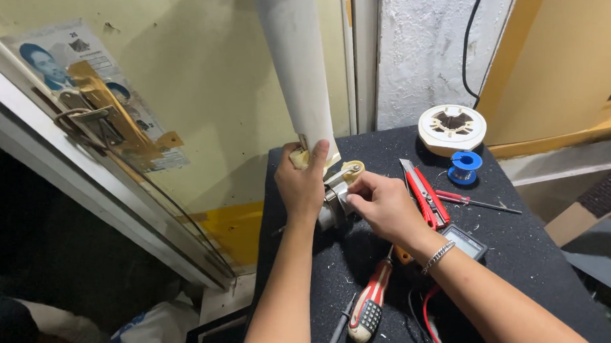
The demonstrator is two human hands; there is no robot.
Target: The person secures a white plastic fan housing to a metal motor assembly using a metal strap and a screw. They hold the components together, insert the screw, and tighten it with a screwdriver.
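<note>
My left hand (302, 183) grips the lower end of a long white fan blade (295, 58) that rises to the top of the view, where it joins a cream hub. My right hand (386, 205), a chain bracelet on its wrist, has its fingers closed on the small metal motor body (332, 203) beside a cream round part (352, 170). Both hands meet over the near-left corner of a dark felt-covered table (527, 248).
A red utility knife (424, 193), a thin red screwdriver (473, 201), a grey meter (465, 242) with leads, a red-handled screwdriver (370, 306), a blue solder spool (465, 165) and a white round fan part (452, 127) lie on the table. A cream wall stands left.
</note>
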